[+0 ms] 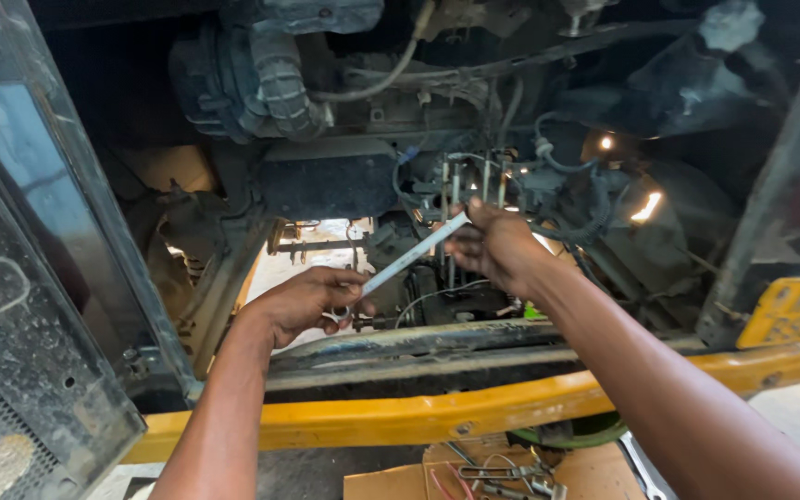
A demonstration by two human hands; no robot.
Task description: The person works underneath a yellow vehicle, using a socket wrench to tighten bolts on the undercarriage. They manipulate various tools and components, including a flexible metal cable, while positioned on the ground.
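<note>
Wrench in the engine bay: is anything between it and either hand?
Nothing visible. The left hand grips the lower end of the wrench and the right hand grips its upper end, both in direct contact, in front of hanging cables.

I see a long, flat silver spanner (pixel 406 259) held at both ends, slanting from its lower end at about 8 o'clock up to its top end at about 2 o'clock, in front of the dark engine parts; its lower head looks ring-shaped
</note>
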